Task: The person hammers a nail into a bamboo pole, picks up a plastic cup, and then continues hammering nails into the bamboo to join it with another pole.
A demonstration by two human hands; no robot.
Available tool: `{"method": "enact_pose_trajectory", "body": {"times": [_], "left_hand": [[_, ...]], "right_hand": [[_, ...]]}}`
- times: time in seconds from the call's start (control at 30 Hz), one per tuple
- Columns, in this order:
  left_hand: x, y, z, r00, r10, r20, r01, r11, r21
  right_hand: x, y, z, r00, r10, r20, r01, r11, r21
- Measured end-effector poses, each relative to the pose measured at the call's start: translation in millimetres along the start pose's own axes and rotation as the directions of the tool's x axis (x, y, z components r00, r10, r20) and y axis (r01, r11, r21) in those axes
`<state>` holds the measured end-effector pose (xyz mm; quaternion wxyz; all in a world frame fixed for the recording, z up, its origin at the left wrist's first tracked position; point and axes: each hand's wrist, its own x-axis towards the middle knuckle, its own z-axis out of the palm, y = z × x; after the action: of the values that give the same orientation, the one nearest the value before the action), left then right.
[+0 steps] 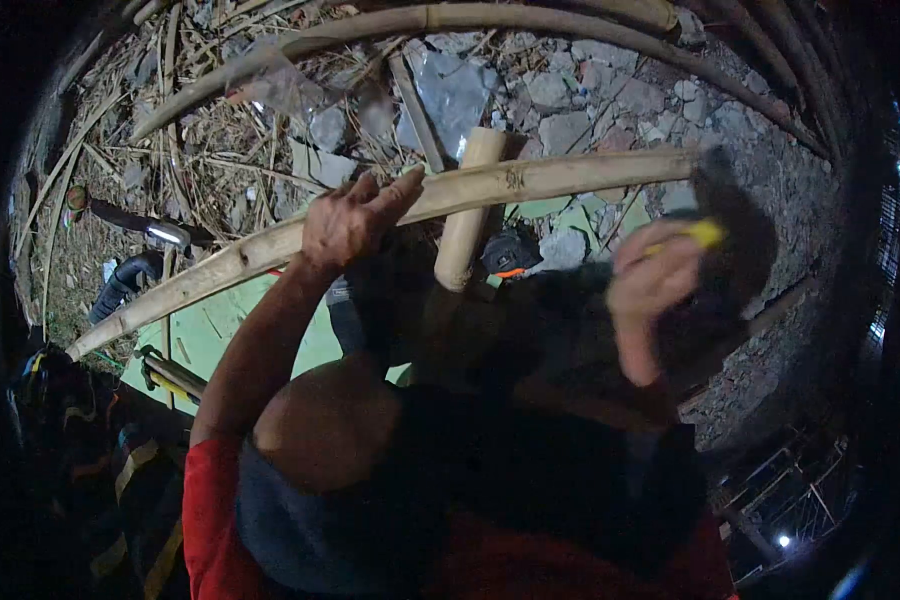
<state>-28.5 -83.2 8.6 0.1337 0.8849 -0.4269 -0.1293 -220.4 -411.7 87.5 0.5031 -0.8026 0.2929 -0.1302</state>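
Observation:
A long split bamboo slat (560, 176) slants across the view and rests over a short, thick bamboo piece (455, 247). My left hand (355, 220) grips the slat left of this crossing, its fingers bent over the top and the index finger reaching along it. Below the slat's right end, my right hand (655, 275) is closed around a yellow-handled tool (705, 235). Motion blur and dark shadow hide what kind of tool it is. The slat's far right tip is also blurred.
Rubble (610, 95) and dry bamboo scraps (240, 150) cover the ground. A curved bamboo pole (370, 35) lies across the top. A black-and-orange object (510, 253) sits beside the short piece. Pale green sheeting (230, 325), a lit lamp (167, 235) and a yellow-and-black tool (170, 375) lie left.

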Motion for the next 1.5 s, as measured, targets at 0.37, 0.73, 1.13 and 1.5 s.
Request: {"method": "enact_pose_trajectory", "body": {"times": [0.37, 0.73, 1.13, 1.5], "left_hand": [[45.5, -38.3, -26.2, 0.831, 0.127, 0.541, 0.306, 0.708, -0.636], [41.6, -15.6, -35.9, 0.928, -0.142, 0.344, 0.254, 0.917, -0.306], [22.0, 2.4, -24.1, 0.986, -0.152, 0.07, 0.161, 0.976, -0.146], [8.4, 16.7, 10.0, 0.976, 0.032, -0.216, -0.044, 0.998, -0.049]], "right_hand": [[2.6, -20.4, -1.4, 0.961, 0.275, 0.04, -0.272, 0.96, -0.066], [-43.2, 13.7, 56.2, 0.894, 0.442, 0.071, -0.429, 0.801, 0.417], [-44.7, 23.4, 49.4, 0.978, 0.089, 0.19, 0.0, 0.906, -0.423], [-0.3, -61.3, -1.1, 0.692, 0.7, 0.179, -0.342, 0.535, -0.772]]}}
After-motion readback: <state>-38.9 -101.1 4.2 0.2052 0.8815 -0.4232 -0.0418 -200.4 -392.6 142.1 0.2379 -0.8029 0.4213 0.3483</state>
